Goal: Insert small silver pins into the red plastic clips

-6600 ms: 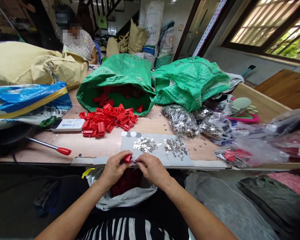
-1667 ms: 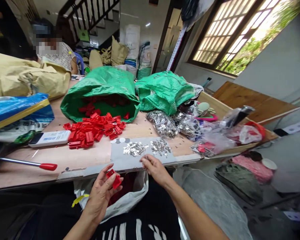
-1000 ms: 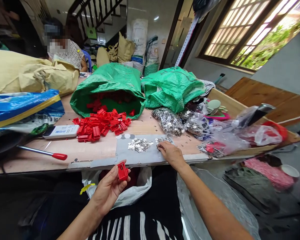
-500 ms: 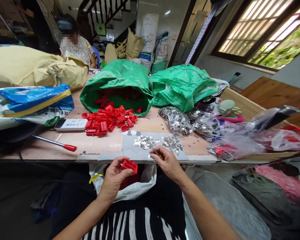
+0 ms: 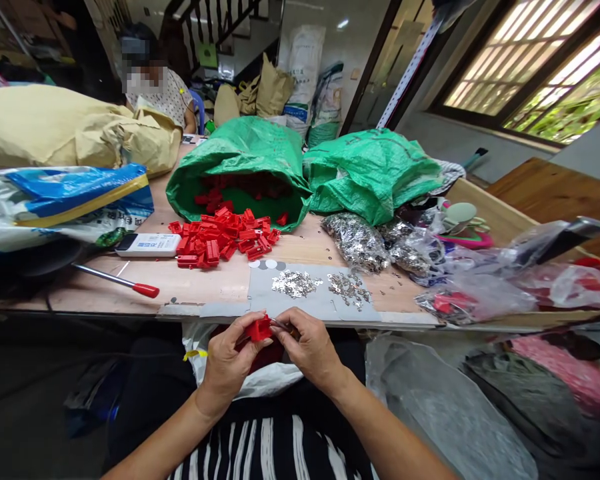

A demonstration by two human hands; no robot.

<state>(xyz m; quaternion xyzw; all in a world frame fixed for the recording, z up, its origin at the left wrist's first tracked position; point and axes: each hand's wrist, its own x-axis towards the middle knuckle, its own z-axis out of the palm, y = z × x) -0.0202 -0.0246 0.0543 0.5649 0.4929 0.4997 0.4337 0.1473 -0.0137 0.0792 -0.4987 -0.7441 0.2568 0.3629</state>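
My left hand [image 5: 229,360] is closed on a small red plastic part [image 5: 259,328], held just below the table's front edge. My right hand [image 5: 309,347] pinches a small metal piece [image 5: 279,325] against the red part's right side. Both hands meet above a white plastic bag [image 5: 260,381] in my lap that holds more red parts. Two little heaps of silver metal pieces [image 5: 296,283] lie on a grey sheet [image 5: 315,303] right in front of my hands. A pile of red parts [image 5: 220,238] spills from an open green sack [image 5: 240,160] further back.
A second green sack [image 5: 375,167], clear bags of metal pieces [image 5: 357,240], a white remote [image 5: 147,245], a red-handled tool [image 5: 117,283], a blue-and-white sack [image 5: 55,207] and brown paper sacks [image 5: 75,130] crowd the table. Another person [image 5: 155,83] sits at the far end.
My right hand left the metal heaps with a piece and came back to the left hand. The left hand turned the red part and raised it to meet the right.
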